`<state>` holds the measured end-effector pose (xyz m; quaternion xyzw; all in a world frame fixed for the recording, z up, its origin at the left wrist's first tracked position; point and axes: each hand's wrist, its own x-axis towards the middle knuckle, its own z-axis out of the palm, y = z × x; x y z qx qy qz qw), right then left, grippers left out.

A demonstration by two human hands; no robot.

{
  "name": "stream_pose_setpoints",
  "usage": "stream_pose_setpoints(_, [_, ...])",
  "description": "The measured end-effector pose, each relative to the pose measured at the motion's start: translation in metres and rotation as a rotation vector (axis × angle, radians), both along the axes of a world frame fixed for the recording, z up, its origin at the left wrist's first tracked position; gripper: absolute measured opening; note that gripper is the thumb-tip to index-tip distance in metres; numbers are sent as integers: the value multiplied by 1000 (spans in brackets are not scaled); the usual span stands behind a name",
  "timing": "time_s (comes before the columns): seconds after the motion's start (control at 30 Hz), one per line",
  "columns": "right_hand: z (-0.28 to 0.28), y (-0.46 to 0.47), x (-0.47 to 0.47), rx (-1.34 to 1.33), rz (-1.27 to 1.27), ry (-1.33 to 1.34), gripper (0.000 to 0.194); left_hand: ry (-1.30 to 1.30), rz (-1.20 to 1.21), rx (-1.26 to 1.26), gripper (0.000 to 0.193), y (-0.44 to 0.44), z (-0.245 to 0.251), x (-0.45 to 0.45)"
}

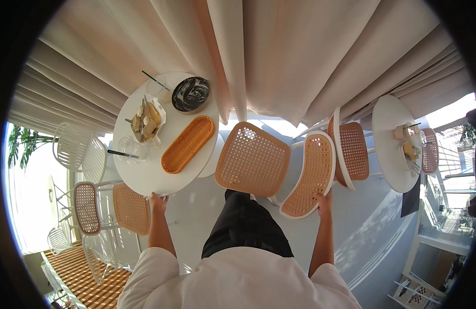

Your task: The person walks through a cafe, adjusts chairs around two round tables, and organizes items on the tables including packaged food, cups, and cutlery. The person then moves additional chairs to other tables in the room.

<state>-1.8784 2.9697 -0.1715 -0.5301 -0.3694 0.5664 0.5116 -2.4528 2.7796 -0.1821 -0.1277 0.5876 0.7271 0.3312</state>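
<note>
My left hand [158,202] is at the near rim of a round white table [161,186], its fingers curled on what looks like a crumpled white tissue [163,195]. My right hand [325,202] grips the outer edge of a curved cane chair back [310,177] framed in white. That chair's woven seat [253,160] is turned toward the table, just in front of my legs. On the tabletop lie an oblong wicker basket [188,145], a round black-and-white marbled dish [191,94] and a tray of food remains with cutlery [147,121]. Two clear plastic cups with straws, one cup [126,146] nearer me, stand beside them.
Another cane chair [353,152] stands at right, by a second white table [390,143] holding cups and a tray. At left are a cane chair [132,208] and a white wire chair [81,150]. Long beige curtains [284,58] hang behind the tables.
</note>
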Motion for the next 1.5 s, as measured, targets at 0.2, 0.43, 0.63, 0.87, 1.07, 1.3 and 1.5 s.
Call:
stream_pose_setpoints(0.2, [15,37,-37,0,92,-149,45,-49,-48,-256,29,18,6,-8])
stream_pose_setpoints(0.43, [29,96,-106,39,187,-259,38,-34,-104,-152,26,19,0,-5])
stream_pose_setpoints(0.63, [45,180,-141,100,363,-347,49,-48,-88,-82,25,12,7,13])
stream_pose_setpoints(0.87, [52,202,-147,113,487,-354,56,-12,-106,-83,25,10,19,27])
stream_pose_setpoints(1.07, [44,154,-153,44,368,-107,53,-40,-81,-120,26,11,16,24])
stream_pose_setpoints(1.3, [24,53,-79,-300,-248,798,82,-40,-64,-112,28,17,13,21])
stream_pose_setpoints(1.5, [-2,77,93,-190,-847,1084,54,-64,-34,-110,28,16,7,18])
